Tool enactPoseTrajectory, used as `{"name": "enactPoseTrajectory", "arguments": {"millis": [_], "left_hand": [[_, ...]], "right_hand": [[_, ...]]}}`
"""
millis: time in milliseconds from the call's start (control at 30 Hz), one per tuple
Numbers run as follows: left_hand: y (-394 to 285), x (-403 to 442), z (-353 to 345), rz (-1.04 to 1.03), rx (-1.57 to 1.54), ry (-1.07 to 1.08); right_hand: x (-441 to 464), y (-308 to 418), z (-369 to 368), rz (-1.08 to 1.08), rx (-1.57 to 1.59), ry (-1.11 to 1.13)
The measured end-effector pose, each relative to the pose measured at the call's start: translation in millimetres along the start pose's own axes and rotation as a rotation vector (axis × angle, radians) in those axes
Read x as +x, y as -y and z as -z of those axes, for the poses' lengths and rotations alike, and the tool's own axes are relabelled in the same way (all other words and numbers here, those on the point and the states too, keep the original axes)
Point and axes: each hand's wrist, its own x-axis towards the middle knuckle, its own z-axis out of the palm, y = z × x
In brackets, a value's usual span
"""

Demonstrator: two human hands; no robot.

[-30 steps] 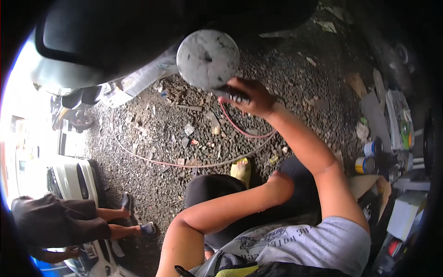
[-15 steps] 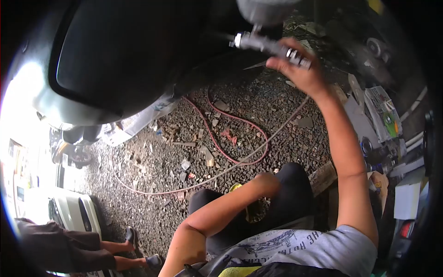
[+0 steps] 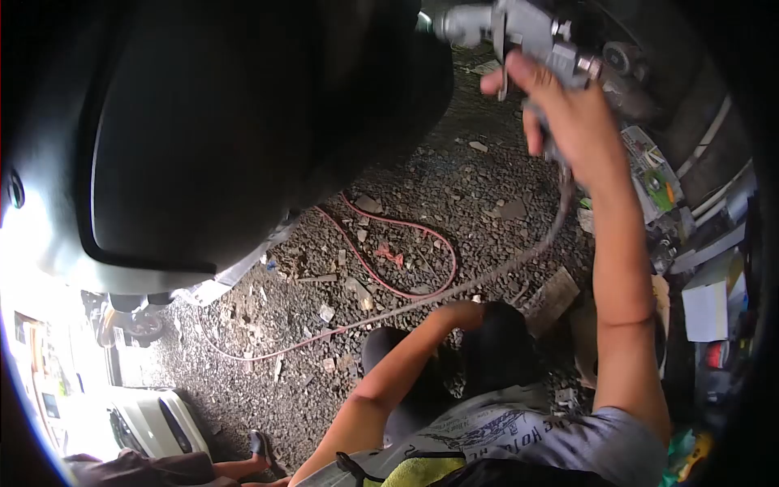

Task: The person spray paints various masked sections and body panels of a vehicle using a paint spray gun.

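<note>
My right hand [image 3: 580, 122] is wrapped around the handle of a silver spray gun [image 3: 531, 31], with fingers at its trigger. The gun is raised at the upper right, its front end pointing left beside a large dark vehicle body panel [image 3: 203, 146]. From the bottom of the handle an air hose [image 3: 560, 219] runs down to the ground. My left hand [image 3: 465, 315] lies at my bent knee [image 3: 507, 325]; its fingers are hidden from view.
A pink hose [image 3: 450, 243] loops over gravel [image 3: 422, 178] strewn with scraps. On the right stand a white box [image 3: 706, 312] and assorted clutter. A wooden board [image 3: 553, 300] lies by my knee. Another person's leg [image 3: 239, 469] and a white car [image 3: 158, 422] are at lower left.
My right hand has moved up and right with the spray gun, which has turned so its side shows. The view has shifted, and the dark panel fills more of it. My left hand stays at the knee.
</note>
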Motion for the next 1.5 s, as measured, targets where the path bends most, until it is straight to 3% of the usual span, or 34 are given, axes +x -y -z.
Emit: {"name": "enactPoseTrajectory", "arguments": {"millis": [100, 167, 333, 467, 667, 833, 967, 1000, 1100, 1200, 1233, 1300, 1433, 1500], "left_hand": [[-46, -58, -11, -0.013, -0.189, -0.014], [-77, -104, -16, 0.007, -0.302, -0.097], [-110, -177, -11, 0.127, -0.470, -0.396], [-135, -221, -6, 0.191, -0.424, -0.370], [-207, -286, 17, 0.336, -0.433, -0.382], [-231, -336, -32, 0.287, -0.445, -0.537], [-271, -375, -62, 0.580, -0.279, -0.591], [-273, -379, -66, 0.526, -0.419, -0.662], [-258, -380, -50, 0.504, -0.601, -0.453], [-185, -353, -78, 0.375, -0.564, -0.298], [-182, -352, -61, 0.311, -0.532, -0.247], [-197, -354, 6, 0.514, -0.483, -0.263], [-214, -336, 155, 0.178, -0.321, -0.736], [-223, -321, 223, 0.044, -0.303, -0.828]], "right_hand": [[11, 24, 2, -0.236, 0.126, 0.051], [28, 42, -1, -0.279, 0.046, 0.052], [68, 137, -1, -0.342, 0.203, 0.032], [85, 228, 8, -0.170, 0.272, 0.126], [70, 314, 13, -0.173, 0.380, 0.179], [28, 271, 6, -0.384, 0.335, 0.085], [-13, 211, 11, -0.574, 0.270, 0.024], [-24, 198, 15, -0.621, 0.246, 0.009], [-58, 177, 28, -0.735, 0.218, -0.022], [-89, 161, 49, -0.788, 0.072, 0.067], [-95, 158, 55, -0.819, 0.017, 0.090], [-111, 160, 64, -0.845, 0.079, 0.064], [-108, 166, 74, -0.799, 0.060, 0.053], [-95, 185, 72, -0.788, 0.069, 0.041]]}}
